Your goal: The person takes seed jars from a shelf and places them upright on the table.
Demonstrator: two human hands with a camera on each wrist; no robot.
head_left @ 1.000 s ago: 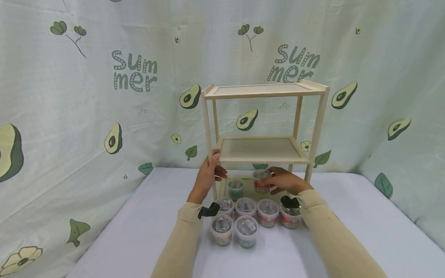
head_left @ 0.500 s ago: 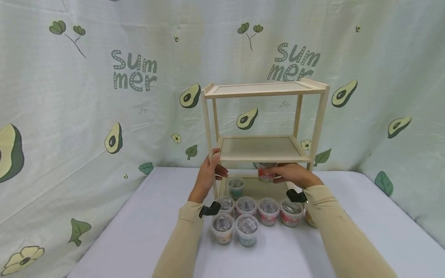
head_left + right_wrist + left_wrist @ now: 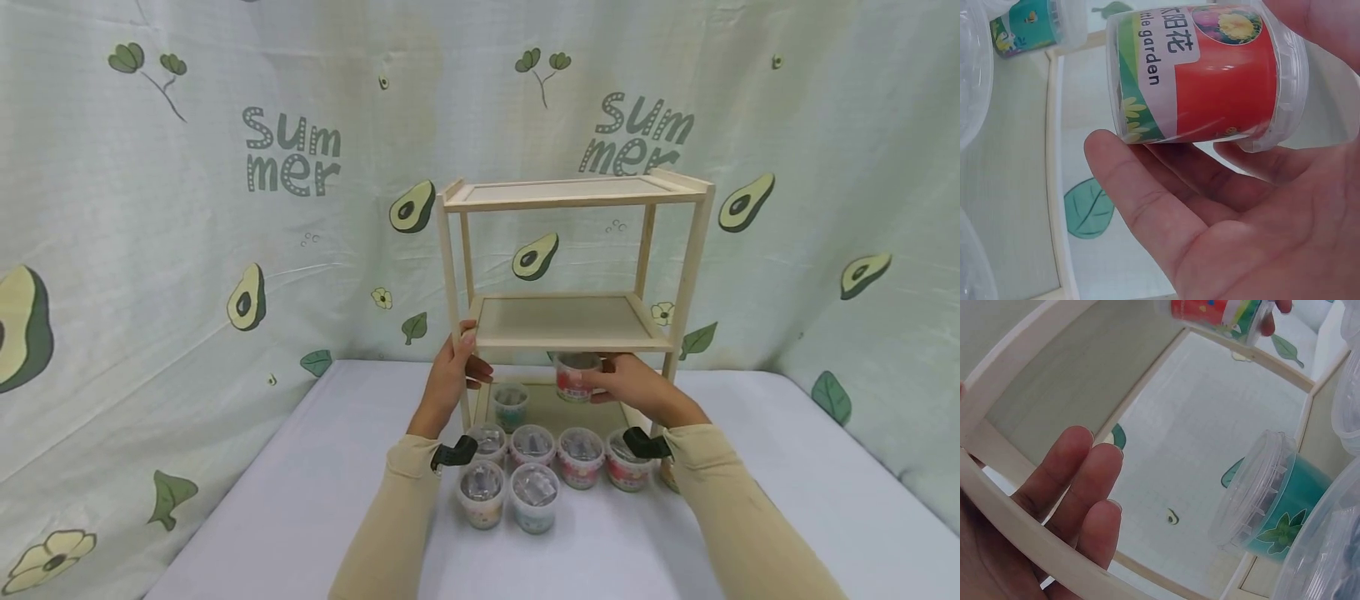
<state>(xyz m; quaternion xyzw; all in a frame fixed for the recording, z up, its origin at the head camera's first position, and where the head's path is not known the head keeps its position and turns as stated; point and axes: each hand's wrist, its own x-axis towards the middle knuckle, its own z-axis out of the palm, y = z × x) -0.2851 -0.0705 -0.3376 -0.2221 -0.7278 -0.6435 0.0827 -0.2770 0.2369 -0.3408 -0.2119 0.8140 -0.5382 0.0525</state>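
My right hand holds a clear lidded plastic tub with a red label reading "little garden". It is upright in the head view, just under the front edge of the middle shelf and above the bottom shelf. My left hand grips the wooden rack's left front post near the middle shelf, several fingers reaching round behind the wood. A teal-labelled tub stands on the bottom shelf at the left, apart from both hands.
Several lidded tubs stand in front of the rack, including a pale blue one and a yellowish one. Red-labelled tubs are further right; my right wrist partly covers those. The right front post rises beside my right forearm.
My right hand has carried the red tub up and slightly right from above the bottom shelf, then down a little. The left hand stays on the post.
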